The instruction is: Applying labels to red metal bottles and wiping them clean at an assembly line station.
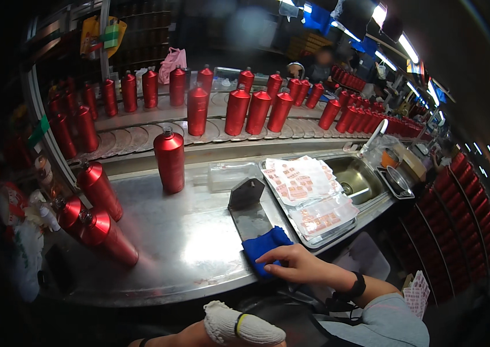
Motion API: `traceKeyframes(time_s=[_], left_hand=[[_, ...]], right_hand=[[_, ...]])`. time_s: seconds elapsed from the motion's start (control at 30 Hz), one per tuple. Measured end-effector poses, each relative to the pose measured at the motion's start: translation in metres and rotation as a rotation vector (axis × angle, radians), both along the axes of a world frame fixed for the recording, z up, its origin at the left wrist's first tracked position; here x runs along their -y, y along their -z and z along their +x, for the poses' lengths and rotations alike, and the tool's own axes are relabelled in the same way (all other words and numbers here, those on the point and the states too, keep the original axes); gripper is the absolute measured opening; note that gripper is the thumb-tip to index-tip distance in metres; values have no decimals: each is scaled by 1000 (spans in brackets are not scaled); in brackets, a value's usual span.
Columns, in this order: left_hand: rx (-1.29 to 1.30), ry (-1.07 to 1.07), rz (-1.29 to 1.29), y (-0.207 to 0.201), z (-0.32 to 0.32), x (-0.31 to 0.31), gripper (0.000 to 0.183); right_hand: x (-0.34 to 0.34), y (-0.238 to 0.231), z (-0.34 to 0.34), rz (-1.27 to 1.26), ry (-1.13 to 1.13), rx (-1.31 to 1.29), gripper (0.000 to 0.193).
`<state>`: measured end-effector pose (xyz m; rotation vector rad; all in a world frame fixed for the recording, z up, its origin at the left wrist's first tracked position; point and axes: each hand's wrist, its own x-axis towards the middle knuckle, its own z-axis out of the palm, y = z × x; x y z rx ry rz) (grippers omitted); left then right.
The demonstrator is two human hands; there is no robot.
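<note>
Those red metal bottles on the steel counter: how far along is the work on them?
Looks early. Done: many red metal bottles stand on the conveyor behind, though no labels can be made out on them. In hand: the right hand rests on a blue cloth; the left hand holds nothing. Left: sticker sheets fill the tray, and one upright bottle waits on the counter.

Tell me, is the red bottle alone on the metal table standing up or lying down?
Standing up. The red bottle rests on its base on the metal table, its small cap pointing straight up.
</note>
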<state>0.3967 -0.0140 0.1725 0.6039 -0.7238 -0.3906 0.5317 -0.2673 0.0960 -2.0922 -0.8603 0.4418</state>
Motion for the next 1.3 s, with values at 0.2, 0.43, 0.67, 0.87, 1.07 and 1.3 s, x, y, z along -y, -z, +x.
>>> traceKeyframes(time_s=[0.2, 0.43, 0.67, 0.87, 1.07, 1.3], left_hand=[[-34, 57, -123, 1, 3, 14, 61], [-158, 138, -23, -7, 7, 21, 60], [-174, 118, -89, -11, 7, 34, 61], [-82, 67, -147, -6, 14, 44, 60], [-31, -31, -160, 1, 14, 46, 58], [338, -169, -226, 0, 43, 43, 65]], right_hand=[[6, 1, 0, 7, 3, -19, 23], [17, -2, 3, -1, 15, -27, 24], [25, -1, 3, 20, -11, 1, 24], [29, 4, 5, 50, 3, 14, 24], [27, 6, 4, 85, -5, 8, 24], [32, 7, 5, 46, 61, -15, 24]])
